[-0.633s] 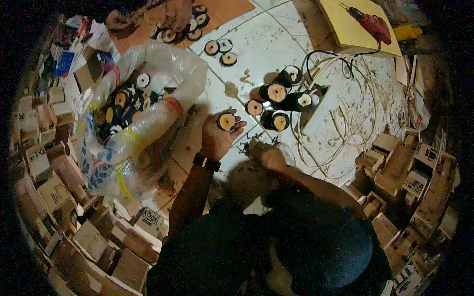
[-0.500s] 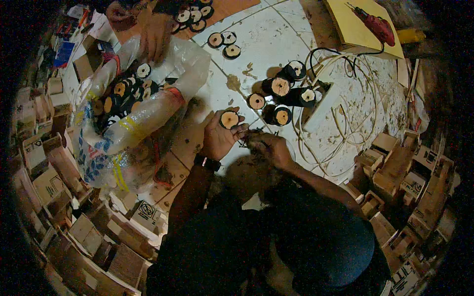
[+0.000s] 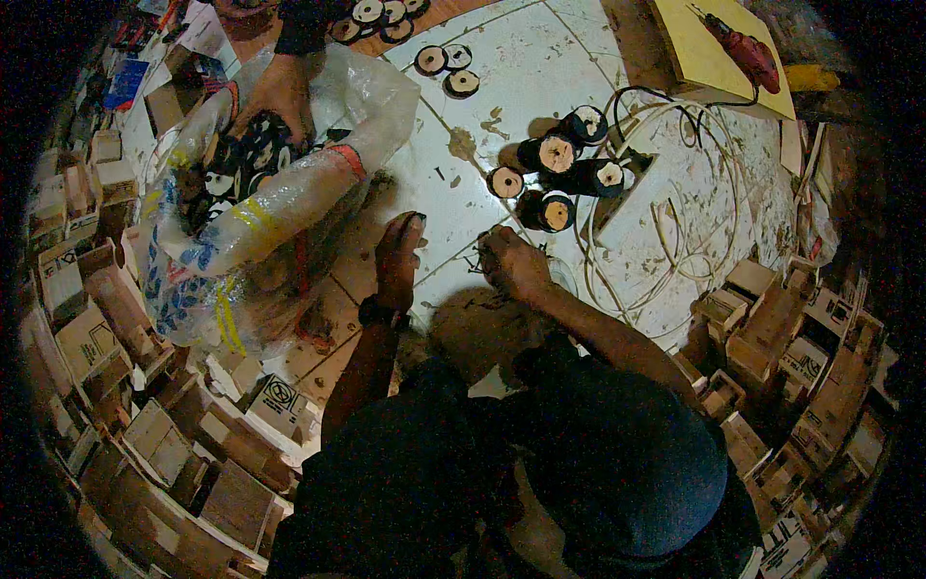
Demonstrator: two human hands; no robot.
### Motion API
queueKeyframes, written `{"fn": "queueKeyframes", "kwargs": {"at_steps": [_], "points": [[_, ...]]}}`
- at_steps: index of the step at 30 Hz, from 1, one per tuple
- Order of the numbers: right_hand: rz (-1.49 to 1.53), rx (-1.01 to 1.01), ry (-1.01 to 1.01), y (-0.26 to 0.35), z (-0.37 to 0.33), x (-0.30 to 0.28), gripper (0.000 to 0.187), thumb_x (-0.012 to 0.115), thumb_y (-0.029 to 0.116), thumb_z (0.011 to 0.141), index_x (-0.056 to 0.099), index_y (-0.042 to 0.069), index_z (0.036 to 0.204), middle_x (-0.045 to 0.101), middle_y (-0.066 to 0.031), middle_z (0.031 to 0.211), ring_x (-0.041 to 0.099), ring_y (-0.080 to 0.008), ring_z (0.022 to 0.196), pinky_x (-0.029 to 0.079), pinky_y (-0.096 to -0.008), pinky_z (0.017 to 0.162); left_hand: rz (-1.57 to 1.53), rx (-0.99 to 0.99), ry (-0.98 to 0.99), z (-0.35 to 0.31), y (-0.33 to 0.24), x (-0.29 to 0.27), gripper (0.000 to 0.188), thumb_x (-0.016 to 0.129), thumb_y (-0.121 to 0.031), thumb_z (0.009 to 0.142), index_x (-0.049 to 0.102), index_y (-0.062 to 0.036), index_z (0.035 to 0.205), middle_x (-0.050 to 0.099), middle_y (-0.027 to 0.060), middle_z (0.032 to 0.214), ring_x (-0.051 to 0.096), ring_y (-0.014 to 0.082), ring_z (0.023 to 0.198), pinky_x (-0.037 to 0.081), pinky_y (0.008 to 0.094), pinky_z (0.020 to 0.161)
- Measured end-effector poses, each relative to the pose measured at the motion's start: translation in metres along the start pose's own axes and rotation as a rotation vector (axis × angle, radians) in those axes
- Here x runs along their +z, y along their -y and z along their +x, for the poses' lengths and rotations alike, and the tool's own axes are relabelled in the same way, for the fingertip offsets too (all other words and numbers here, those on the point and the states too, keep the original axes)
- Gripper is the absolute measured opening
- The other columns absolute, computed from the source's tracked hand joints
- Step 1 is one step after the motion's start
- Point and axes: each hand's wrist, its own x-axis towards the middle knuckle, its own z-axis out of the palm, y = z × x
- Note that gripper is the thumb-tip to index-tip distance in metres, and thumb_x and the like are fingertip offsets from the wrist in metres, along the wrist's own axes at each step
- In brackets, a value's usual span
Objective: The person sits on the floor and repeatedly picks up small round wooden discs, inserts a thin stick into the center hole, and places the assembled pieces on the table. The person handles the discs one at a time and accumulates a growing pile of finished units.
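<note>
My left hand (image 3: 398, 256) is turned palm down over the tiled floor (image 3: 521, 58), fingers stretched forward. A dark edge shows at its fingertips, and whatever is under the palm is hidden. My right hand (image 3: 511, 262) is just to its right, fingers pinched on a small dark wire-like piece (image 3: 476, 261). A cluster of black rolls with round wooden ends (image 3: 559, 179) lies a little beyond my right hand. Another person's hand (image 3: 285, 92) reaches into a clear plastic bag (image 3: 289, 203) full of black-rimmed wooden wheels at the upper left.
Two loose wheels (image 3: 446, 69) lie on the floor at the top, with more beyond them. A yellow board (image 3: 704, 68) carries a red drill (image 3: 743, 53). White cable (image 3: 675, 207) coils at the right. Small cardboard boxes (image 3: 174, 444) crowd the left, bottom and right.
My left hand has rolled palm down, so the wheel it showed is out of sight. My right hand has come in beside it. The other person's hand has gone into the bag.
</note>
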Motion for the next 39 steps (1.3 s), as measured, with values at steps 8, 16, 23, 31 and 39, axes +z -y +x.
{"fn": "queueKeyframes", "kwargs": {"at_steps": [8,16,23,31,39], "points": [[0.114,-0.036,-0.244,0.019,0.100,0.007,0.026,0.058,0.016,0.081,0.050,0.002,0.102,0.056,-0.0210,0.096,0.059,-0.0406,0.081,0.049,-0.0464,0.065,0.353,0.266,-0.005,0.002,0.011,-0.005,0.046,0.062,-0.031,0.083,0.052,-0.0006,0.117,0.059,0.0075,0.097,0.059,0.0187,0.085,0.047,0.0291,0.062],[-0.038,0.001,-0.095,0.024,0.139,0.015,0.016,0.054,0.014,0.082,0.059,0.000,0.089,0.062,-0.0207,0.079,0.062,-0.0352,0.072,0.049,-0.0408,0.061,0.264,0.431,-0.196,-0.009,0.011,-0.008,0.057,0.078,-0.014,0.067,0.051,-0.0006,0.116,0.054,0.0163,0.115,0.058,0.0249,0.098,0.050,0.0334,0.079],[0.820,0.173,-0.165,0.038,0.081,-0.021,0.024,0.052,0.022,0.092,0.057,0.003,0.107,0.067,-0.0109,0.085,0.064,-0.0172,0.076,0.051,-0.0316,0.066,0.286,0.499,-0.095,-0.008,-0.004,0.011,0.066,0.080,-0.009,0.065,0.048,-0.0009,0.122,0.049,0.0156,0.121,0.055,0.0252,0.107,0.050,0.0328,0.084],[0.475,-0.161,-0.141,0.030,0.065,-0.019,0.017,0.058,0.013,0.087,0.064,0.005,0.100,0.066,-0.0121,0.090,0.064,-0.0268,0.079,0.051,-0.0335,0.069,0.240,0.431,-0.004,-0.012,-0.030,0.020,0.066,0.077,-0.005,0.063,0.047,-0.0027,0.121,0.057,0.0124,0.114,0.057,0.0208,0.101,0.050,0.0303,0.079],[0.421,-0.307,0.124,0.020,0.075,-0.041,0.024,0.053,0.026,0.088,0.067,0.012,0.101,0.053,-0.0129,0.125,0.056,-0.0346,0.103,0.047,-0.0408,0.089,-0.018,0.326,0.033,-0.010,-0.016,0.020,0.071,0.078,-0.006,0.067,0.040,-0.0006,0.127,0.060,0.0125,0.115,0.060,0.0178,0.098,0.051,0.0285,0.080]]}}
